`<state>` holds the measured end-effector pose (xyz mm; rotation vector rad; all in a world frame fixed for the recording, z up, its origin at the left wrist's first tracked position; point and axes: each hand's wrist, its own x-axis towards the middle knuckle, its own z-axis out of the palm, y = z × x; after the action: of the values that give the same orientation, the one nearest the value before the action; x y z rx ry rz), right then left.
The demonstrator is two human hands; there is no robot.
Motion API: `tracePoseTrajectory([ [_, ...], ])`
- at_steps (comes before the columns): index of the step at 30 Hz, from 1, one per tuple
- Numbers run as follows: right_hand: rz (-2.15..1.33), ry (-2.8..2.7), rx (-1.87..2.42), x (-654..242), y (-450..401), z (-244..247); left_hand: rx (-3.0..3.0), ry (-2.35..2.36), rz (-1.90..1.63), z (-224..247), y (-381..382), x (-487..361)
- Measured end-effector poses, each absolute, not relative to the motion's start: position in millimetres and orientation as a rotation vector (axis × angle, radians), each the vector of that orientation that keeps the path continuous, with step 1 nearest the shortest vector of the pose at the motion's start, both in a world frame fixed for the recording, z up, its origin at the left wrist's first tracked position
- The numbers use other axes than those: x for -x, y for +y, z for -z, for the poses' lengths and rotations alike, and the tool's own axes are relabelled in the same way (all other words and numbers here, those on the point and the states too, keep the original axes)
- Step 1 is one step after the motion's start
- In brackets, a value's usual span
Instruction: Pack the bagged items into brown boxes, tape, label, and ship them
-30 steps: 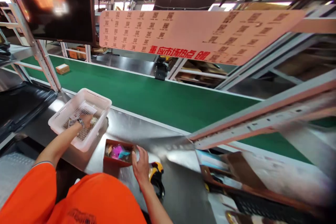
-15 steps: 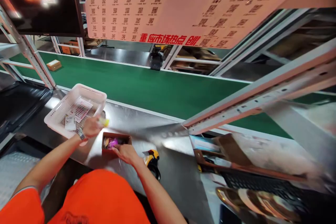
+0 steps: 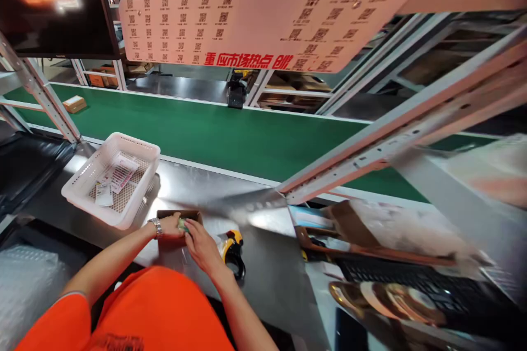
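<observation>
An open brown cardboard box (image 3: pixel 168 247) stands on the metal bench in front of me. Over its opening, my left hand (image 3: pixel 168 226) is closed on a small yellow-green item (image 3: pixel 182 225), whose kind is too small to make out. My right hand (image 3: pixel 202 245) meets it from the right, fingers bent and closed against the item and the box's edge. What lies inside the box is hidden by my hands. Just right of my right hand, a yellow-and-black tape dispenser (image 3: pixel 233 252) lies on the bench.
A white plastic basket (image 3: pixel 134 209) with printed slips (image 3: pixel 119 173) stands at the left. Behind the bench runs a green conveyor belt (image 3: pixel 197 126) carrying a small carton (image 3: pixel 74 104). A slanted metal post (image 3: pixel 329 170), a keyboard (image 3: pixel 370 279) and clutter are on the right.
My left hand has moved from beside the basket rightward to the box with the small item. My right hand has shifted from the box's rim to meet it. The view has turned slightly right.
</observation>
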<state>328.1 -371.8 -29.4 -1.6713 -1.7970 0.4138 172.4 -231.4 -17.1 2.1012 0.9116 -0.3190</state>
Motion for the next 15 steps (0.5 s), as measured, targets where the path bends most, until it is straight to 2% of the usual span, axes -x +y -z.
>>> tracePoseTrajectory([
  [9, -0.673, -2.053, 1.646, -322, -353, 27, -2.325, 0.863, 0.004, -22, -223, -136],
  [15, -0.874, -2.165, 1.738, -316, -334, 23, -2.31, 1.373, -0.307, -57, -136, -72],
])
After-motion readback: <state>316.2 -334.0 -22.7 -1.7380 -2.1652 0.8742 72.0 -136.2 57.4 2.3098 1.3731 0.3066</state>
